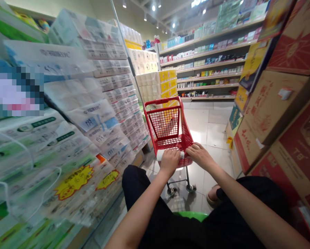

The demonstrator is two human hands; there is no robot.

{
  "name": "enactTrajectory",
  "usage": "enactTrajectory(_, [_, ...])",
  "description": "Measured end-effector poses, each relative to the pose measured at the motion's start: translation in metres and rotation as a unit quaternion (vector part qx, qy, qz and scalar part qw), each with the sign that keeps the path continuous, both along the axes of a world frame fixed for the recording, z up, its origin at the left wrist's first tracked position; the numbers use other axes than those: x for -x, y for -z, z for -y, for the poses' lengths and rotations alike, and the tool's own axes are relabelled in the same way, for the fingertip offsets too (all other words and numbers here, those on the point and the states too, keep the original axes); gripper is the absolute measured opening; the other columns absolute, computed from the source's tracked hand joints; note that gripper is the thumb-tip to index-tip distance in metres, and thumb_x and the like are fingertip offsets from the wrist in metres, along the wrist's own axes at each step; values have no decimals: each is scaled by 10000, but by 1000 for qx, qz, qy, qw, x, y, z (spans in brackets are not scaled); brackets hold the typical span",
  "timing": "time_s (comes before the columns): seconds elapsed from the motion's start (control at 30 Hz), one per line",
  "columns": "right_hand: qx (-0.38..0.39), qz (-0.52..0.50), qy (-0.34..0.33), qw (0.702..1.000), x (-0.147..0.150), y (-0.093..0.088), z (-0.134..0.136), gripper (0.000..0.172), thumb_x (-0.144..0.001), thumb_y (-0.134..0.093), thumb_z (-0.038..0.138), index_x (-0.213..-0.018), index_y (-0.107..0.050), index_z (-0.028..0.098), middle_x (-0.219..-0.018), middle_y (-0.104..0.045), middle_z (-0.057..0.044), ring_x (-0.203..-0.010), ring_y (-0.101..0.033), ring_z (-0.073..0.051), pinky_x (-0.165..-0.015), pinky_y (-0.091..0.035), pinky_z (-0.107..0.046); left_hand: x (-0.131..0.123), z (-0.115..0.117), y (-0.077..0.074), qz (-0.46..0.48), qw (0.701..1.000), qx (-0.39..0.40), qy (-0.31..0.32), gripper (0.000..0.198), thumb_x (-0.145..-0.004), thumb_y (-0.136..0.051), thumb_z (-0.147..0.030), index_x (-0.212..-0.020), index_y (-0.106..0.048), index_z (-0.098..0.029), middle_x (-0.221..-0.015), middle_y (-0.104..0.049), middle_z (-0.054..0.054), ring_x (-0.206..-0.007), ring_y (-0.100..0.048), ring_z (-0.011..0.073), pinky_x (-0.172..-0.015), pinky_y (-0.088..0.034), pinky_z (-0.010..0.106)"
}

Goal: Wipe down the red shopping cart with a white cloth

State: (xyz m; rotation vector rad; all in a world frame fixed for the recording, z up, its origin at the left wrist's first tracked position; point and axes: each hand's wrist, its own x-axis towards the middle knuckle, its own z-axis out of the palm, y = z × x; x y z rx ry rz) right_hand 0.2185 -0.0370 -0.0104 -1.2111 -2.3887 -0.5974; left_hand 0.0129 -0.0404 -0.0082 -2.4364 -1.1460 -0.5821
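Note:
A small red shopping cart [166,141] with mesh sides stands right in front of my knees, its basket showing no goods inside. Along its near edge runs a white tube-shaped handle piece [160,155]; whether it is part of the cart I cannot tell. My left hand [170,160] is closed over this white piece, knuckles up. At the near right corner of the cart, my right hand [200,156] curls its fingers over the red rim, with a ring on one finger. The undersides of both hands are hidden.
Stacked tissue packs [103,131] with yellow price tags [74,182] rise on the left. Cardboard boxes [271,103] are piled on the right. Product shelves [206,64] line the back beyond the tiled floor [217,133]. Something green [191,215] shows between my legs.

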Motion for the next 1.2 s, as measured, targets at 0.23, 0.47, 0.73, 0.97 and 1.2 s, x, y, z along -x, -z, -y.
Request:
enactTrajectory(0.23, [-12, -21, 6, 1000, 16, 3, 5, 43, -896, -535, 258, -907, -549, 219, -857, -628, -22, -911, -550, -191, -1040, -267, -371, -4, -4, -3, -12, 1000, -1, 29, 188, -970, -427, -334, -990, -551, -193, -920, -598, 50, -850, -536, 207, -776, -379, 365])
enactTrajectory(0.47, [-4, -33, -4, 999, 5, 7, 3, 107, -902, -548, 323, -950, -546, 228, -907, -644, -18, -949, -560, -190, -1065, -238, -403, 59, -7, 0, -36, 998, -16, 55, 248, -978, -415, -325, -1176, -528, -227, -967, -618, 50, -912, -557, 205, -864, -400, 370])
enactTrajectory(0.73, [2, -40, -1, 999, 9, 7, 6, 109, -897, -540, 302, -984, -537, 239, -948, -638, -30, -976, -550, -208, -1076, -242, -425, 71, 1, 11, 17, 999, -34, -1, 267, -951, -470, -287, -1206, -535, -240, -1021, -633, 48, -992, -562, 214, -1053, -326, 435])
enactTrajectory(0.97, [-4, -44, 6, 999, 14, 6, 9, 88, -887, -524, 256, -972, -539, 240, -912, -626, -35, -968, -544, -214, -1077, -245, -418, 1, 11, 6, 38, 999, -4, -28, 244, -951, -461, -339, -1122, -563, -199, -961, -626, 78, -903, -564, 228, -862, -401, 408])
enactTrajectory(1.2, [4, -53, -3, 999, -3, 10, 5, 70, -901, -509, 254, -960, -544, 238, -914, -629, -16, -976, -556, -191, -1101, -227, -406, -11, 7, 1, 15, 1000, 9, 26, 306, -977, -410, -329, -1243, -492, -203, -1019, -626, 66, -923, -572, 206, -810, -410, 352])
